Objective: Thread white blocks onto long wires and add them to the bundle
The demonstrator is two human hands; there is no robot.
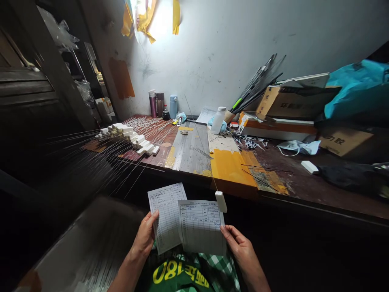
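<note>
Two ruled forms, the L form (165, 221) & the R form (202, 233), are being held up in front of the bench (234, 166), over the wearer's lap. The L hand (145, 235) is gripping the L form by its L edge, thumb lying on the front; the R hand (238, 242) is pinching the R form nr its R edge. The R form is overlapping part of the L form; both are showing handwritten entries. A white block (221, 202) w/ a thin rod is leaning slightly at the R form's upper R corner; its support is staying unclear. On the bench, far L, a heap of similar blocks (147, 147) w/ rods is fanning out. A steel ruler (179, 156) is lying mid-bench; a white-capped bottle (218, 121) is standing behind, & a face mask (299, 147) is resting R, nr cardboard boxes (345, 141).
</note>
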